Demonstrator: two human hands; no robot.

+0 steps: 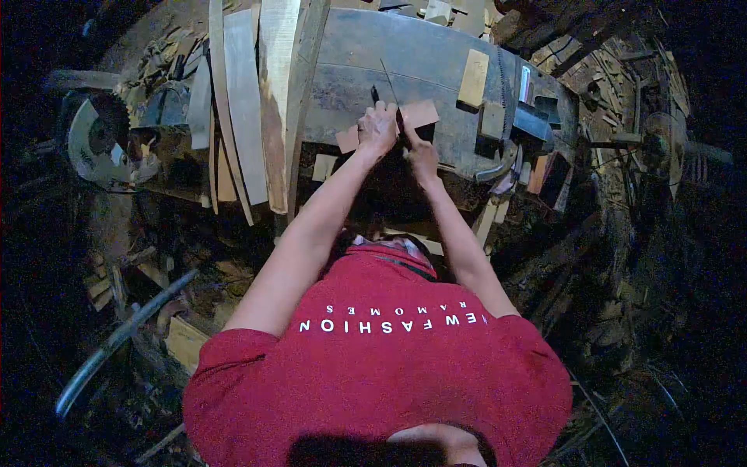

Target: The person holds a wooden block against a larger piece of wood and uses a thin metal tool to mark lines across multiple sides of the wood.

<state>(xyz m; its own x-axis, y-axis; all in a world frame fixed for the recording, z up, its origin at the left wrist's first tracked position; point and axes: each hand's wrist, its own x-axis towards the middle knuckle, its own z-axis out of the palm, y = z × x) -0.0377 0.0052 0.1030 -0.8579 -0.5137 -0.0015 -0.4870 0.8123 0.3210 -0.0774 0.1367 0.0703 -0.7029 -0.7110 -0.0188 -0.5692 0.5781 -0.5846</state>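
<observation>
My left hand is closed in a fist over a flat, pale wooden piece lying on the grey workbench. A dark tool stub sticks out above the fist, and a thin dark rod slants up from it. My right hand sits just right of and below the left, its fingers clamped on the near edge of the same wooden piece. A dark part shows between the two hands. Both arms reach forward from my red shirt.
Several long wooden planks lean across the bench's left side. A circular saw blade stands far left. Small wood blocks and offcuts lie on the right of the bench. A curved metal bar lies lower left among scrap wood.
</observation>
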